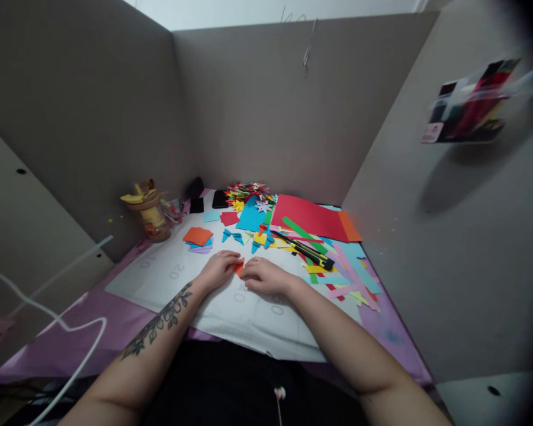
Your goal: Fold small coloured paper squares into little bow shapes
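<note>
My left hand (220, 267) and my right hand (264, 276) meet at the middle of a white cutting mat (169, 281). Both pinch a small orange piece of folded paper (238, 268) between their fingertips, pressed down near the mat. A stack of small paper squares with an orange one on top (198, 238) lies just beyond my left hand. Small blue folded pieces (237, 237) sit beyond the hands.
Red paper sheets (308, 216), coloured strips (346, 278) and a yellow-black utility knife (310, 252) lie to the right. Folded paper stars (246, 192) pile at the back. A yellow-lidded bottle (148, 210) stands back left. Grey partition walls surround the desk; a white cable (66, 324) hangs left.
</note>
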`<action>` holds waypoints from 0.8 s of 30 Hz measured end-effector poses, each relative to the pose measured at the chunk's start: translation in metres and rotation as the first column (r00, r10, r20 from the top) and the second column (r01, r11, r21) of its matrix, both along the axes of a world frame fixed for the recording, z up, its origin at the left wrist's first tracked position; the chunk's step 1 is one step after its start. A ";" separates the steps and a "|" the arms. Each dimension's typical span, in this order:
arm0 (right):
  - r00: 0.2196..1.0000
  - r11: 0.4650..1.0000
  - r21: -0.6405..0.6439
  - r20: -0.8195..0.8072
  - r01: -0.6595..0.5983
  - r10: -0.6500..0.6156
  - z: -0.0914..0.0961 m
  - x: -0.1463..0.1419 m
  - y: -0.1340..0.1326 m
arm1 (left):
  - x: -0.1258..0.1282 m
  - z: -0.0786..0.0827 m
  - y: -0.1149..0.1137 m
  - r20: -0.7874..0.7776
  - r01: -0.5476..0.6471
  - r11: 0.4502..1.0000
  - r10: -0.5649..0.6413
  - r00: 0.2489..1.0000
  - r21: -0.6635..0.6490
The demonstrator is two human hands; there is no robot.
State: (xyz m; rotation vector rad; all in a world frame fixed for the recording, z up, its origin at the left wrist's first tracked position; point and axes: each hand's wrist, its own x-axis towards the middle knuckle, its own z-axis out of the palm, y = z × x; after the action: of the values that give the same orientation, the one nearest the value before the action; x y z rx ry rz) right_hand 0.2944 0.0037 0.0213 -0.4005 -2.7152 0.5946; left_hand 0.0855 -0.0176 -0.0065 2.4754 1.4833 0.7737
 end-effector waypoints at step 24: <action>1.000 0.993 0.118 -0.015 -0.019 0.021 -0.006 0.006 0.008 | 0.001 0.001 -0.001 0.035 -0.027 1.000 0.027 0.999 -0.008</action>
State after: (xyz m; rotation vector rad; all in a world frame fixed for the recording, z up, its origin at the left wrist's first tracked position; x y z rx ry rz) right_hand 0.3003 0.0122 0.0149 -0.3377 -2.7250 0.4383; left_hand 0.0863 -0.0185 -0.0060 2.4288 1.5075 0.8103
